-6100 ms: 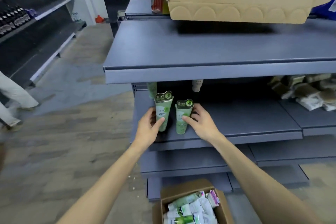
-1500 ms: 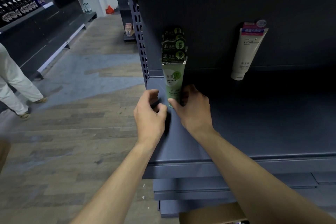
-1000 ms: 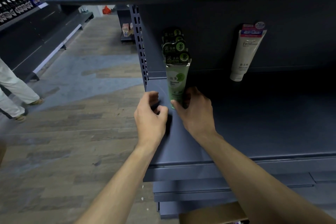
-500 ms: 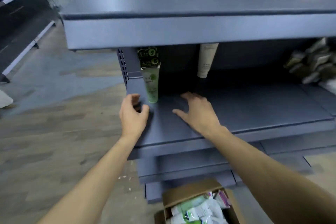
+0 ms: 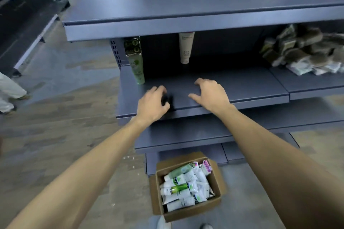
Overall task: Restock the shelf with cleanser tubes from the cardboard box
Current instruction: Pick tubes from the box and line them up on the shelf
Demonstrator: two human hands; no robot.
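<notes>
Green cleanser tubes (image 5: 137,63) hang in a row at the left end of the grey shelf (image 5: 242,87), under the shelf above. A white tube (image 5: 185,47) hangs further right. Both of my hands hover over the shelf's front part with nothing in them. My left hand (image 5: 151,105) is loosely curled, below and right of the green tubes. My right hand (image 5: 210,94) has its fingers spread. On the floor below stands the open cardboard box (image 5: 160,210), holding several white and green tubes (image 5: 184,186).
A wide grey upper shelf (image 5: 186,5) overhangs the hanging tubes. A heap of wrapped packets (image 5: 305,50) lies on the neighbouring shelf at right. Lower shelves (image 5: 186,134) jut out above the box. A person's legs (image 5: 9,94) stand at far left in the aisle.
Both hands have let go of the green tube, which now hangs with the others, and have drawn back toward the shelf's front edge. My view has pulled up and back, showing the box.
</notes>
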